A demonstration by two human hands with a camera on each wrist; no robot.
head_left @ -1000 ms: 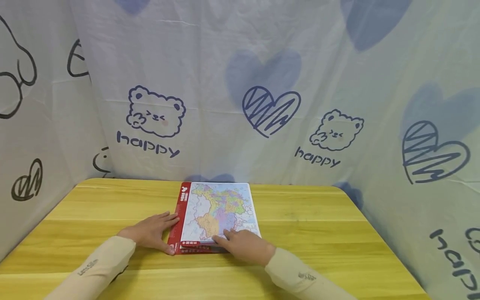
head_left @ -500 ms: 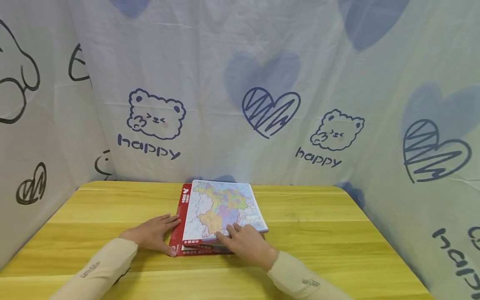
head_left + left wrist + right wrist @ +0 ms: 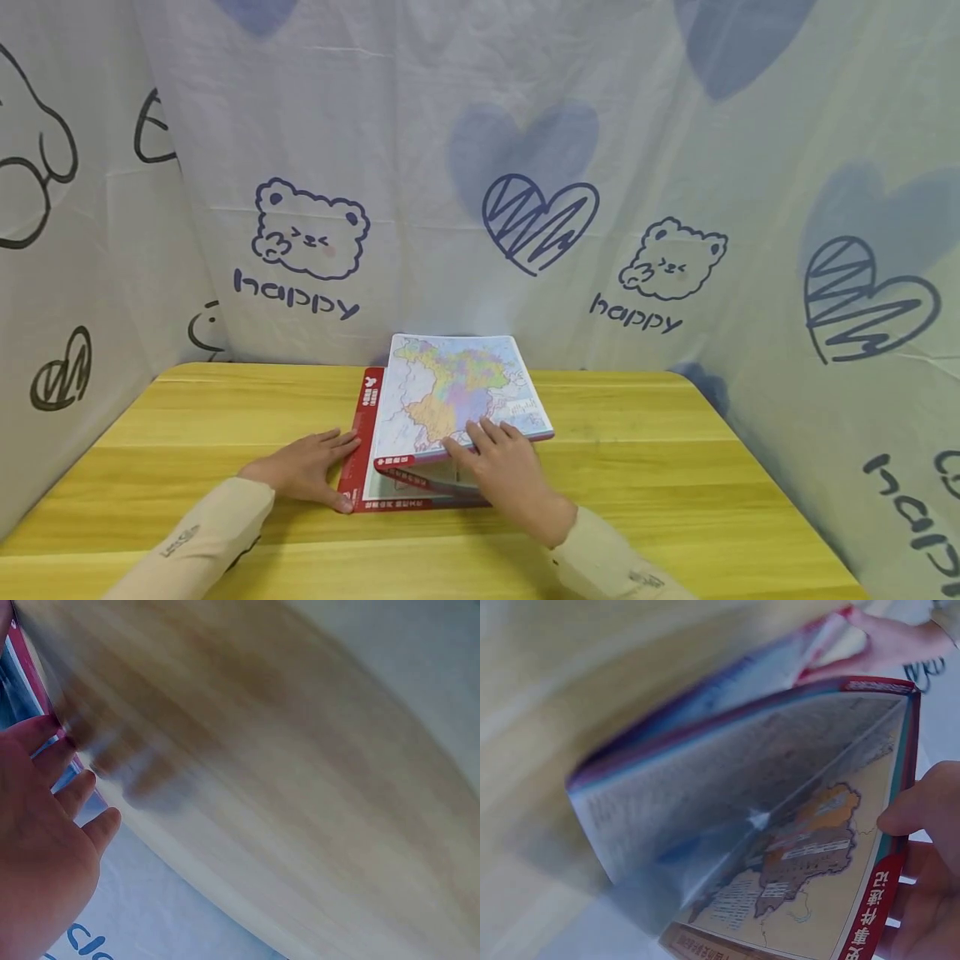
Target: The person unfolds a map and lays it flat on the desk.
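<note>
A folded, glossy map (image 3: 453,392) printed with coloured regions lies towards the table's back, its near right part raised so that a gap shows between its layers. My right hand (image 3: 517,479) pinches the raised part at its near edge. In the right wrist view the thumb of my right hand (image 3: 930,825) lies on one printed face of the map (image 3: 802,832), with the fingers behind it. My left hand (image 3: 303,468) rests with extended fingers along the red left border (image 3: 364,433) of the bottom layer. The left wrist view shows the left hand (image 3: 49,840) beside that edge.
The map lies on a yellow wood-grain table (image 3: 637,483). White cloth (image 3: 420,250) with bears, hearts and lettering hangs behind the table and along both sides.
My right hand has lifted the map's upper layers and moved them up and to the right, widening the gap below. The left hand has stayed on the red border.
</note>
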